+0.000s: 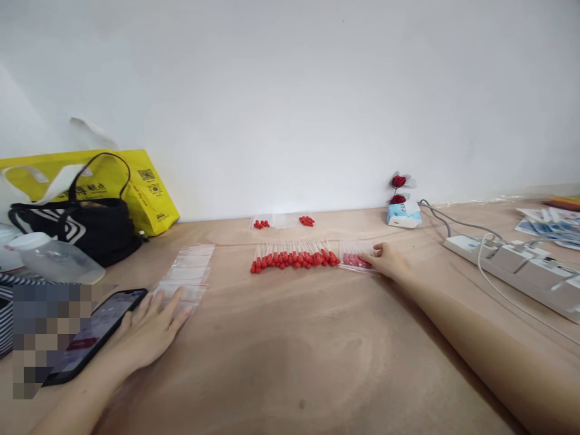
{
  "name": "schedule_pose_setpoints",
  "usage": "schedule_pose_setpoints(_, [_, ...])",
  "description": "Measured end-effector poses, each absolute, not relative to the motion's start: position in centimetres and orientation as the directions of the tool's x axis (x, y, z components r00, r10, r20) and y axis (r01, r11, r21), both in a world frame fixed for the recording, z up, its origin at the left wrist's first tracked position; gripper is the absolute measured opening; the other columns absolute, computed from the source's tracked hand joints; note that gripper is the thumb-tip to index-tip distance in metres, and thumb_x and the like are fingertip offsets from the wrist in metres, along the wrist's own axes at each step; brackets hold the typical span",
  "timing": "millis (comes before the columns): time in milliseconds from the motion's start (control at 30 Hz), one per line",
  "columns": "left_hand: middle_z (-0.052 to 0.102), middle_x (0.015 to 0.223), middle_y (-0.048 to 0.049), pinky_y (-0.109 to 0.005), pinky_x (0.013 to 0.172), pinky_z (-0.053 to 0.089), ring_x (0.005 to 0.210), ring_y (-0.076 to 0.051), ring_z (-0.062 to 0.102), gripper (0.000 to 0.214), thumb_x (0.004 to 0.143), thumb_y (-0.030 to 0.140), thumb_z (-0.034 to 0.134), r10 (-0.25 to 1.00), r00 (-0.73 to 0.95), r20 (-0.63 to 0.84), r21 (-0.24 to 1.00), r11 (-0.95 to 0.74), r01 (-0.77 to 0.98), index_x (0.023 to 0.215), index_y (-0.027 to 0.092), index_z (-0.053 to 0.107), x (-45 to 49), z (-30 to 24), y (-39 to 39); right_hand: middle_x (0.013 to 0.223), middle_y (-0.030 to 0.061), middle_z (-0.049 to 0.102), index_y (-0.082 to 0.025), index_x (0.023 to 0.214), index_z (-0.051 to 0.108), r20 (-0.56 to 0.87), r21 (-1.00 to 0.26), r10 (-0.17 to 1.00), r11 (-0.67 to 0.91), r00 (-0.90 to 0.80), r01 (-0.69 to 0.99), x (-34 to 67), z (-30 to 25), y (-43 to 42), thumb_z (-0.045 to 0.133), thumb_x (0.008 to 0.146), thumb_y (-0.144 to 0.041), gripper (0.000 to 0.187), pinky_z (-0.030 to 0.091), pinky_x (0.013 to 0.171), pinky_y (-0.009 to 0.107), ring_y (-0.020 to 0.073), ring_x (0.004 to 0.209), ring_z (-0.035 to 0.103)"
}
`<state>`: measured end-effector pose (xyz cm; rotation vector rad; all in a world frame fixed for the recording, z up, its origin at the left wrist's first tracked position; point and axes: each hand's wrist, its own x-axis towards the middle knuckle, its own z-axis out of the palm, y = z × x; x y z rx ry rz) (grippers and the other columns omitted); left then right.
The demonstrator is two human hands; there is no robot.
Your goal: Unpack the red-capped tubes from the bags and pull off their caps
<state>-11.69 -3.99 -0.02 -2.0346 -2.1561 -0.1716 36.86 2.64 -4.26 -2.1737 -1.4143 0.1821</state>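
My left hand [151, 329] lies with fingers spread on the lower end of a row of overlapping clear zip bags [188, 266]. At the middle of the table, a row of thin pale sticks with red bulb-shaped ends [294, 258] lies side by side, red ends toward me. Just right of that row is a clear zip bag [353, 257] with several red-ended sticks inside. The fingers of my right hand [385, 260] are closed on this bag's right edge. Farther back, by the wall, red-ended sticks [307, 221] lie at another clear bag [281, 220].
On the left are a phone [99, 329], a translucent bottle [58, 260], a black handbag [90, 226] and a yellow bag [156, 199]. A small blue-and-white box [403, 215] with red roses, a power strip [516, 266] with cables and some papers [550, 226] lie right.
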Motion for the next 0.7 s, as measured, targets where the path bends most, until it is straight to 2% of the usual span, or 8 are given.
schedule_pose_setpoints(67, [0.035, 0.134, -0.0191, -0.055, 0.095, 0.024, 0.127, -0.034, 0.021, 0.052, 0.084, 0.039, 0.025, 0.971, -0.031, 0.239, -0.057, 0.046, 0.997, 0.126, 0.011, 0.039, -10.6, 0.3, -4.1, 0.090, 0.0085, 0.063, -0.016, 0.100, 0.055, 0.137, -0.523, 0.901, -0.288, 0.412, 0.802, 36.9, -4.3, 2.8, 0.055, 0.064, -0.056, 0.054, 0.043, 0.069, 0.032, 0.0226, 0.083, 0.059])
schedule_pose_setpoints(167, [0.035, 0.133, -0.0151, -0.046, 0.101, 0.022, 0.128, -0.028, 0.020, 0.048, 0.084, 0.039, 0.028, 0.926, 0.195, 0.322, -0.011, -0.203, 0.979, 0.120, 0.013, 0.046, -7.9, 0.5, -4.5, 0.090, 0.0091, 0.064, -0.016, 0.099, 0.055, 0.108, -0.535, 0.912, -0.281, 0.395, 0.797, 36.9, -4.1, 3.2, 0.056, 0.064, -0.054, 0.052, 0.042, 0.068, 0.031, 0.0225, 0.082, 0.060])
schedule_pose_setpoints(233, [0.037, 0.133, -0.0084, -0.043, 0.102, 0.024, 0.127, -0.026, 0.025, 0.042, 0.083, 0.042, 0.034, 0.893, 0.360, 0.271, 0.066, -0.390, 0.918, 0.116, 0.022, 0.049, -5.8, 0.3, -5.0, 0.092, 0.0125, 0.063, -0.014, 0.100, 0.055, 0.100, -0.537, 0.906, -0.298, 0.411, 0.789, 36.9, -3.8, 3.5, 0.060, 0.059, -0.054, 0.058, 0.042, 0.067, 0.032, 0.0246, 0.084, 0.059])
schedule_pose_setpoints(333, [0.036, 0.133, -0.0048, -0.042, 0.101, 0.029, 0.125, -0.024, 0.029, 0.035, 0.084, 0.040, 0.035, 0.845, 0.512, 0.152, 0.208, -0.534, 0.819, 0.113, 0.026, 0.049, -2.5, -0.2, -5.7, 0.084, 0.0149, 0.063, -0.011, 0.091, 0.059, 0.039, -0.580, 0.897, -0.338, 0.439, 0.741, 37.0, -3.4, 4.2, 0.068, 0.051, -0.050, 0.057, 0.040, 0.060, 0.030, 0.0259, 0.079, 0.059])
schedule_pose_setpoints(400, [0.038, 0.131, -0.0065, -0.040, 0.100, 0.032, 0.123, -0.023, 0.032, 0.033, 0.085, 0.037, 0.035, 0.813, 0.570, 0.113, 0.277, -0.577, 0.768, 0.111, 0.024, 0.050, -0.6, -0.4, -5.6, 0.068, 0.0107, 0.063, -0.013, 0.076, 0.061, -0.009, -0.615, 0.897, -0.353, 0.442, 0.705, 37.1, -3.4, 4.5, 0.069, 0.050, -0.047, 0.044, 0.037, 0.053, 0.027, 0.0229, 0.067, 0.058])
schedule_pose_setpoints(500, [0.041, 0.126, -0.0094, -0.040, 0.099, 0.033, 0.120, -0.023, 0.037, 0.032, 0.084, 0.034, 0.037, 0.779, 0.611, 0.138, 0.329, -0.618, 0.714, 0.109, 0.020, 0.050, 1.5, -0.5, -5.0, 0.047, 0.0030, 0.054, -0.016, 0.056, 0.058, -0.042, -0.653, 0.897, -0.359, 0.441, 0.667, 37.3, -3.6, 4.6, 0.067, 0.053, -0.044, 0.029, 0.032, 0.046, 0.025, 0.0171, 0.049, 0.052])
schedule_pose_setpoints(600, [0.042, 0.124, -0.0098, -0.039, 0.098, 0.035, 0.116, -0.022, 0.040, 0.031, 0.083, 0.033, 0.039, 0.767, 0.624, 0.150, 0.360, -0.630, 0.688, 0.108, 0.019, 0.050, 2.7, -0.6, -4.2, 0.041, -0.0003, 0.049, -0.017, 0.049, 0.055, -0.019, -0.704, 0.883, -0.345, 0.469, 0.621, 37.6, -3.8, 4.2, 0.063, 0.058, -0.038, 0.024, 0.029, 0.044, 0.024, 0.0135, 0.043, 0.047])
schedule_pose_setpoints(700, [0.041, 0.126, -0.0097, -0.039, 0.096, 0.036, 0.115, -0.022, 0.042, 0.031, 0.083, 0.034, 0.040, 0.775, 0.618, 0.129, 0.386, -0.613, 0.689, 0.110, 0.020, 0.049, 3.1, -0.7, -3.8, 0.044, -0.0010, 0.049, -0.018, 0.051, 0.052, 0.051, -0.770, 0.855, -0.295, 0.516, 0.565, 38.0, -3.7, 3.8, 0.056, 0.064, -0.034, 0.022, 0.030, 0.047, 0.024, 0.0129, 0.046, 0.046])
